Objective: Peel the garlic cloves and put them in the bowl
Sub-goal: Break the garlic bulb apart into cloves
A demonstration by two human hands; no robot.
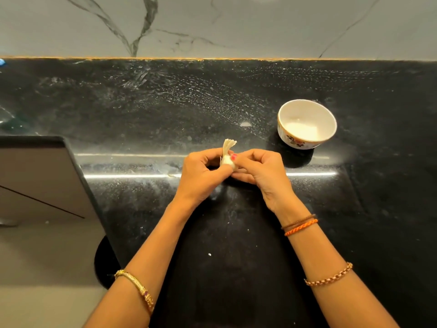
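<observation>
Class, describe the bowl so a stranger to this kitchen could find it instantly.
Start at the black stone counter below the veined marble wall. To the right of the two hands, left hand and right hand, which hold a garlic bulb, stands a small white bowl. It alone has a gold rim and flowers painted outside.

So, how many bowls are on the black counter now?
1. The white bowl stands on the counter, beyond and right of both hands, apart from them. No other bowl shows.
</observation>
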